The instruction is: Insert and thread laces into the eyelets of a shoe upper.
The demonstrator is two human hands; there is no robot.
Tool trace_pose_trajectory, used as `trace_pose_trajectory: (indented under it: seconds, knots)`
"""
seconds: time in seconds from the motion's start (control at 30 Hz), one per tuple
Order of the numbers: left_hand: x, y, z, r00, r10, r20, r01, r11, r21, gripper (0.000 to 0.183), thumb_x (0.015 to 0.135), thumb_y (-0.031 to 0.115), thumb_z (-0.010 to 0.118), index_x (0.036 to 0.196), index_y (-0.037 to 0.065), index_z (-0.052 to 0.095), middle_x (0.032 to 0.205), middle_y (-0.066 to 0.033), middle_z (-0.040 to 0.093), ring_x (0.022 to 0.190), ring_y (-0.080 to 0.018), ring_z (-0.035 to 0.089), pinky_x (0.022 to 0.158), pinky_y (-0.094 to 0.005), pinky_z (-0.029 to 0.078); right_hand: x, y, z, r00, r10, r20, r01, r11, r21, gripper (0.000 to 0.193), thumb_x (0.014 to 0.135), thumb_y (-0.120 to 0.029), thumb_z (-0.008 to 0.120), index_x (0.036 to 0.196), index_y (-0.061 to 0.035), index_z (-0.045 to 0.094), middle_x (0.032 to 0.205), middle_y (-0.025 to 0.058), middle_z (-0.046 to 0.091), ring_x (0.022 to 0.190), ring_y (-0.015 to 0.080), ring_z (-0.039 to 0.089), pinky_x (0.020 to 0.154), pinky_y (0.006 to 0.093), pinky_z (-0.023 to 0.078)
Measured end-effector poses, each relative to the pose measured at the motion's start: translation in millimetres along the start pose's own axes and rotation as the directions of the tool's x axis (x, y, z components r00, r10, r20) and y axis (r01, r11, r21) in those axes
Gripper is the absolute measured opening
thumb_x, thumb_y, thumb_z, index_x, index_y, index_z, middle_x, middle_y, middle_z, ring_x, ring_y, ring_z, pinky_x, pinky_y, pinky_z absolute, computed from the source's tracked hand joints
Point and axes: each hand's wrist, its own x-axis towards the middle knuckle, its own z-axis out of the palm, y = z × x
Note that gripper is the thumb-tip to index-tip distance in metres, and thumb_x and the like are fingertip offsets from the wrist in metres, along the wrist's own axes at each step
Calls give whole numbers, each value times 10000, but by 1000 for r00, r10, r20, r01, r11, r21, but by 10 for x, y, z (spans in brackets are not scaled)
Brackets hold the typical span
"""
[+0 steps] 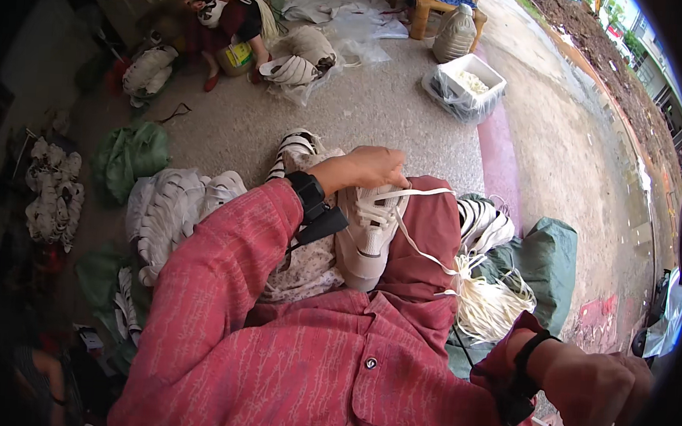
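Your right hand (600,389) is nearest, low at the rim, well to the right of the white shoe (367,230). Fist looks closed, but what its fingers grip cannot be told; the white lace (424,253) runs from the shoe toward that side, so it may be pulling the lace taut.

The shoe sits on your lap, on the red cloth over your knee, toe toward you. That likely keeps it steady and the eyelets facing up.

Your left hand (367,168) rests on the far end of the shoe, fingers curled down onto its collar and the lace there. Judged: it pins the shoe while the lace is drawn. A black wrist strap (311,195) sits just behind the hand.

Right of the shoe, a bundle of loose white laces (492,300) lies on a green sack (545,261), within easy reach. Left of the shoe, a heap of white shoes (173,214) on the floor.

Beyond the shoe: bare concrete floor (378,110), then a white tub (466,84) wrapped in clear plastic, up and right. Farther, up and left of the shoe, another person (232,15) sits low with more white shoes (291,69) beside them.
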Motion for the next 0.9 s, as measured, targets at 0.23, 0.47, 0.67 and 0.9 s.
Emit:
trace_pose_trajectory:
  seconds: [0.23, 0.47, 0.67, 0.9]
  knots:
    - [-159, -275, 199, 966, -63, -252, -95, 818, -567, 296, 765, 192, 765, 869, 51, 527, 752, -37, 593, 711, -159, 596, 658, -307, 479, -147, 91, -87, 999, -27, -44, 25, 999, -39, 98, 884, -80, 585, 907, 0, 636, 837, 139, 674, 755, 272, 649, 759, 336, 533]
    - [-400, -189, 129, 844, 226, -487, -298, 952, -75, 209, 799, 267, 742, 861, 104, 626, 1077, -66, 546, 1059, -213, 515, 940, -354, 396, -624, 334, -215, 845, 315, -431, -503, 741, -444, 153, 811, -102, 631, 849, 45, 614, 845, 163, 642, 767, 290, 628, 735, 373, 512]
    - [-475, 123, 45, 927, 322, -192, -328, 945, 3, 297, 785, 411, 714, 755, 128, 630, 1145, -69, 517, 1156, -274, 405, 1013, -406, 250, -1576, 1365, -559, 546, 647, -532, -605, -135, -785, 327, 789, -324, 707, 939, -42, 635, 1137, 143, 559, 1138, 346, 478, 987, 462, 353]
    - [-1056, 139, -383, 987, 82, -138, -160, 464, -871, 308, 1000, 291, 491, 1079, 23, 618, 953, -77, 654, 894, -150, 631, 829, -284, 501, -1824, 1246, -542, 449, 703, -551, -867, 492, -79, 215, 926, -126, 576, 1104, -28, 647, 1224, 45, 558, 1193, 162, 475, 954, 290, 411]
